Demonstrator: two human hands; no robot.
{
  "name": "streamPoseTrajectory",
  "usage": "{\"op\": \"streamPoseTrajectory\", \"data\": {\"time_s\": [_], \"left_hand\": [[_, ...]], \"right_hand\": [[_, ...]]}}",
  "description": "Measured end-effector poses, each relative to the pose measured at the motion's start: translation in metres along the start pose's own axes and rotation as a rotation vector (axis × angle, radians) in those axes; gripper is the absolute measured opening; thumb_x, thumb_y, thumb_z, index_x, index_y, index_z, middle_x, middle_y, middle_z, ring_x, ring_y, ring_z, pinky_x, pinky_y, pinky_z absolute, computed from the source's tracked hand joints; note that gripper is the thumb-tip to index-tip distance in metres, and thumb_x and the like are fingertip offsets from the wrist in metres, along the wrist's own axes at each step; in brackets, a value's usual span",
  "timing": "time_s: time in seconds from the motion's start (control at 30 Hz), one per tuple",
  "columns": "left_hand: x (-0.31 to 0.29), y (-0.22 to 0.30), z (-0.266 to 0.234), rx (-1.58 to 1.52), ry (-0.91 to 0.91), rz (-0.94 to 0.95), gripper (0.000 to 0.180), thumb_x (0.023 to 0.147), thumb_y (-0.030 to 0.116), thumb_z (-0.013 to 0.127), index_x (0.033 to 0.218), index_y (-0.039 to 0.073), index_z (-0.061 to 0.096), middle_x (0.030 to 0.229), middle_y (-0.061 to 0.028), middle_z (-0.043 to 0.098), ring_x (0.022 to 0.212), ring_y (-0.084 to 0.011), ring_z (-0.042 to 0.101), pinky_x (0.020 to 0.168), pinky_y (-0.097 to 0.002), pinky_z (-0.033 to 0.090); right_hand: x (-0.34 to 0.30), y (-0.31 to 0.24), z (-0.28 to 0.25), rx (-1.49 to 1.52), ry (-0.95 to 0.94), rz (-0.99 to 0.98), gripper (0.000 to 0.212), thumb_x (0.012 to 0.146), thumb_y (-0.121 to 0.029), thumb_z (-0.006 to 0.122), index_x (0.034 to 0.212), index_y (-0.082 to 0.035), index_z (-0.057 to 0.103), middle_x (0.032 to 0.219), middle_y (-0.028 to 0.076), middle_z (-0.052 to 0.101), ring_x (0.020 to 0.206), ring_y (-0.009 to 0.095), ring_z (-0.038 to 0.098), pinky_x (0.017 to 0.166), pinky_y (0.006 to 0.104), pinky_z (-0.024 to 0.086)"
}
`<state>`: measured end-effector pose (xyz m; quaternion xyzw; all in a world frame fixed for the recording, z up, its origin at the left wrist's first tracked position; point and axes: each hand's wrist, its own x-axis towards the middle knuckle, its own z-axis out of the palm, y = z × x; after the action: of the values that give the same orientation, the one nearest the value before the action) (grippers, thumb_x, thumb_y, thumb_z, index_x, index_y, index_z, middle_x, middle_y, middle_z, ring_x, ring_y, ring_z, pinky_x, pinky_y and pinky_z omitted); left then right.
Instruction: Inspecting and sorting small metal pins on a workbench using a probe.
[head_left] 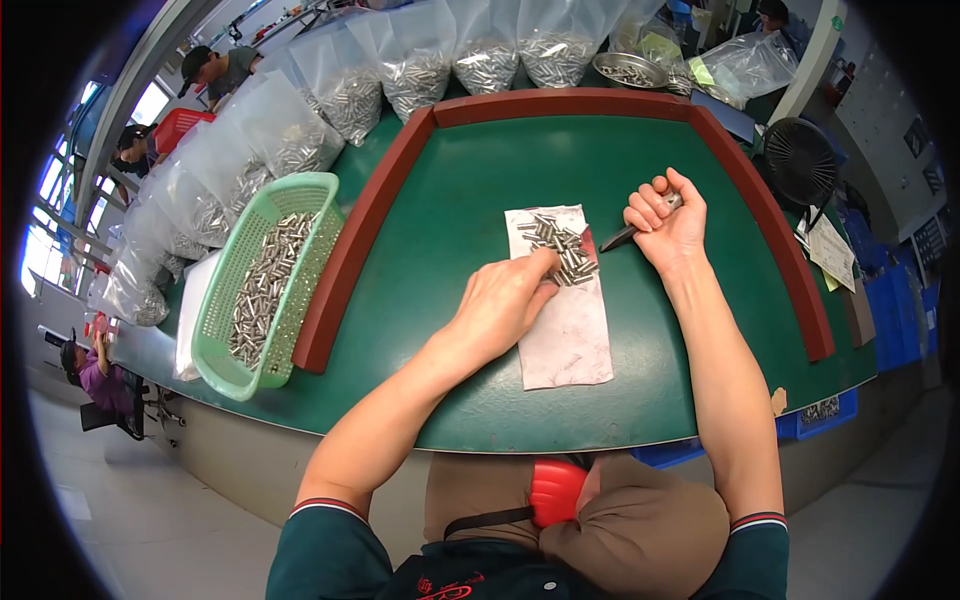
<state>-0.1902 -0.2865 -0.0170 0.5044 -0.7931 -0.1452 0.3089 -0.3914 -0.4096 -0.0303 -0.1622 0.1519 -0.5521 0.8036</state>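
A heap of short, shiny metal pins [568, 248] lies on the far half of a stained pale cloth [565, 350] on the green tabletop. My left hand [505, 300] rests at the near left side of the heap, palm down. Its fingers curl in by the pins, and their tips are partly hidden, so what they hold does not show. To the right of the cloth, my right hand [668, 222] is raised and closed round a slim tool [620, 238]. The tool's dark tapered end points left toward the heap; a metallic part shows between the fingers.
Red-brown raised strips [560, 104] border the work area. A green basket [208, 330] of pins stands on the left. Clear bags [415, 75] of metal parts line the back and left, near a metal bowl [630, 70]. At right is a black fan [800, 160]. People work beyond.
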Motion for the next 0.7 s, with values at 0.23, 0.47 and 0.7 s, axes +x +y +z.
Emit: {"op": "streamPoseTrajectory", "data": {"time_s": [0.23,0.47,0.7], "left_hand": [[-0.005,0.000,-0.005,-0.214,-0.035,-0.089,0.014,0.081,0.012,0.057,0.078,0.001,0.049,0.068,-0.0074,0.055,0.059,-0.0216,0.052,0.053,-0.0315,0.040],[-0.004,-0.010,-0.022,-1.661,-0.270,-0.626,0.010,0.087,0.013,0.054,0.090,0.006,0.048,0.080,-0.0045,0.053,0.051,-0.0025,0.030,0.045,-0.0153,0.028],[-0.004,-0.009,-0.015,-1.627,-0.258,-0.660,0.012,0.088,0.011,0.052,0.097,0.004,0.053,0.080,-0.0053,0.053,0.052,-0.0027,0.032,0.045,-0.0159,0.027]], "right_hand": [[-0.002,0.000,0.001,-0.023,0.003,-0.006,0.028,0.082,-0.022,0.050,0.058,-0.009,0.048,0.044,-0.002,0.025,0.039,0.009,0.022,0.039,0.0234,0.020],[0.001,0.001,0.002,-0.016,-0.017,0.008,0.028,0.082,-0.023,0.050,0.058,-0.009,0.048,0.044,-0.002,0.026,0.039,0.009,0.022,0.039,0.0234,0.021],[0.002,0.000,0.000,-0.017,0.003,0.005,0.028,0.082,-0.023,0.050,0.058,-0.009,0.048,0.044,-0.001,0.027,0.039,0.010,0.022,0.039,0.0240,0.021]]}}
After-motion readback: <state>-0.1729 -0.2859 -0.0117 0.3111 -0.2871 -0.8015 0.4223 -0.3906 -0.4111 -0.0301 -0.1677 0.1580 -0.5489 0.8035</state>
